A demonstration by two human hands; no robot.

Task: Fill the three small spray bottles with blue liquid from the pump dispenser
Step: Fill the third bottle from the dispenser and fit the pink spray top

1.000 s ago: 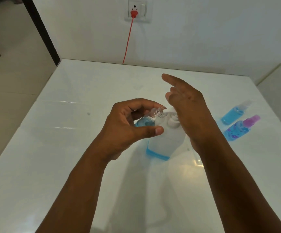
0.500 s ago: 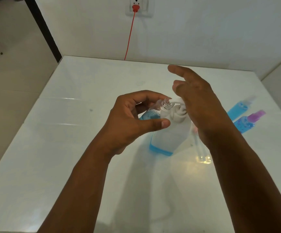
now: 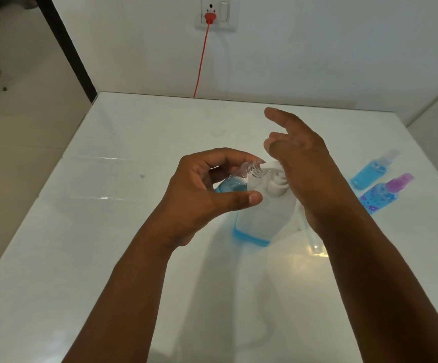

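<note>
My left hand (image 3: pixel 202 187) grips a small clear spray bottle (image 3: pixel 239 179), tilted, part filled with blue liquid, its uncapped threaded neck right at the pump's spout. The pump dispenser (image 3: pixel 260 216) stands mid-table, translucent white with a thin band of blue liquid at its base. My right hand (image 3: pixel 299 163) rests with straight fingers on the white pump head (image 3: pixel 278 179), forefinger raised. Two filled small bottles lie on the right: one with a clear cap (image 3: pixel 370 171), one patterned with a purple cap (image 3: pixel 383 193).
The glossy white table (image 3: pixel 107 231) ends at a white wall; a red cable (image 3: pixel 201 66) runs from a wall socket down behind the table. A clear spray cap with its tube (image 3: pixel 315 244) lies just right of the dispenser, partly under my right forearm.
The camera view shifted slightly. Both hands stay at the dispenser, my right hand still over the pump head and my left still holding the small bottle at the spout.
</note>
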